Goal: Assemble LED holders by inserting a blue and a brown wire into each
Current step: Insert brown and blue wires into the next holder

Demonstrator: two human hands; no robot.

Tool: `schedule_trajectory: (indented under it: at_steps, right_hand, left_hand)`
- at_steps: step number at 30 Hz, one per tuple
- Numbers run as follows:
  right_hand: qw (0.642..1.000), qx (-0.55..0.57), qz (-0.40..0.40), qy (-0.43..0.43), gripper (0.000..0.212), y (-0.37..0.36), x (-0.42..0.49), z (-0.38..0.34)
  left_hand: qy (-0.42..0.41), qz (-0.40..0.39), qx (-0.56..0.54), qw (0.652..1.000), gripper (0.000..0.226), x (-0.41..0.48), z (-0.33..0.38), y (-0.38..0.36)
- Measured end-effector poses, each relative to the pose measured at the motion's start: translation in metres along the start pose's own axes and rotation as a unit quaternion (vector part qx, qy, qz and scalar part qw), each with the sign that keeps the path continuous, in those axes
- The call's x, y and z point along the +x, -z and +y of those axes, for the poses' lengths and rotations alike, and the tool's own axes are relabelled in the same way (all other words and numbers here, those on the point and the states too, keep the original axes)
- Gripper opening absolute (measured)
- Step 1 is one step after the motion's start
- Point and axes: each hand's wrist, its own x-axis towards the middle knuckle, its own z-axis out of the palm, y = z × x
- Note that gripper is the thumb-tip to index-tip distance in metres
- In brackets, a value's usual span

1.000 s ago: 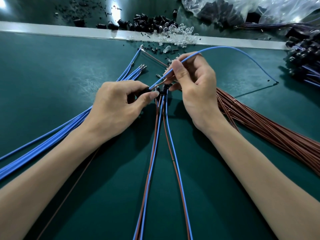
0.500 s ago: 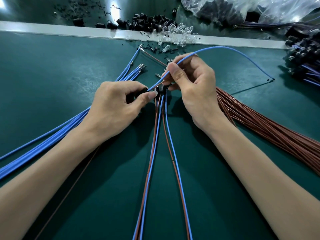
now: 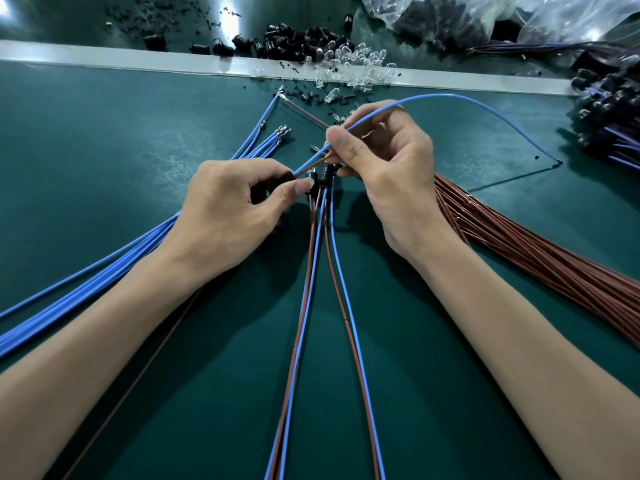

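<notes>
Head view: thin blue wire (image 3: 443,94) meets black holder (image 3: 286,176).

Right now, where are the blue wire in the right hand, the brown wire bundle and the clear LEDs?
blue wire (image 3: 440,95), head view, top of its raised arc.
brown wire bundle (image 3: 536,258), head view, middle of the bundle's length.
clear LEDs (image 3: 360,64), head view, centre of the pile.
</notes>
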Motion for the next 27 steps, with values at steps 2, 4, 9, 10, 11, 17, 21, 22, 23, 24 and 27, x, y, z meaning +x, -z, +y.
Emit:
schedule_trajectory:
  at_steps: [2,4,9,10,11,17,21,22,23,24,27]
  right_hand:
    - [1.000,0.022,-0.002,-0.007,0.031,0.0008,0.0001,-0.0003]
    - [0.999,0.039,-0.010,-0.019,0.038,0.0016,0.0006,-0.0009]
    - [0.997,-0.007,-0.063,-0.052,0.016,0.0000,-0.0008,0.0002]
    - [0.996,-0.016,-0.064,-0.052,0.016,-0.0002,-0.0013,0.0008]
    - [0.997,-0.022,-0.060,-0.051,0.016,-0.0002,-0.0016,0.0010]
    - [0.999,-0.020,-0.020,-0.045,0.017,0.0023,0.0000,0.0013]
    - [0.998,-0.018,-0.033,-0.050,0.018,0.0021,0.0007,0.0015]
    - [0.998,-0.013,-0.035,-0.052,0.018,0.0023,0.0010,0.0015]
    - [0.998,-0.006,-0.038,-0.053,0.017,0.0026,0.0014,0.0011]
    - [0.998,0.001,-0.040,-0.053,0.018,0.0028,0.0016,0.0009]
    - [0.998,0.019,-0.039,-0.049,0.018,0.0040,0.0020,0.0008]
  left_hand:
    - [0.001,-0.001,-0.003,1.000,0.023,0.0001,0.0005,0.0002]
    - [0.000,-0.004,-0.004,1.000,0.023,0.0002,0.0003,0.0000]
    - [0.001,-0.006,-0.027,1.000,0.031,-0.0006,0.0013,-0.0006]
    - [0.005,-0.004,-0.032,0.999,0.032,-0.0005,0.0013,-0.0005]
    - [0.009,-0.001,-0.037,0.999,0.033,-0.0002,0.0012,-0.0004]
    - [0.031,0.030,-0.097,0.994,0.024,0.0024,0.0016,0.0009]
    - [0.036,0.045,-0.101,0.993,0.017,0.0021,0.0039,0.0018]
    - [0.038,0.043,-0.104,0.993,0.016,0.0019,0.0051,0.0017]
    - [0.039,0.039,-0.106,0.993,0.016,0.0019,0.0061,0.0017]
    - [0.039,0.034,-0.108,0.993,0.015,0.0017,0.0071,0.0017]
    - [0.026,0.021,-0.113,0.993,0.012,0.0012,0.0089,0.0020]
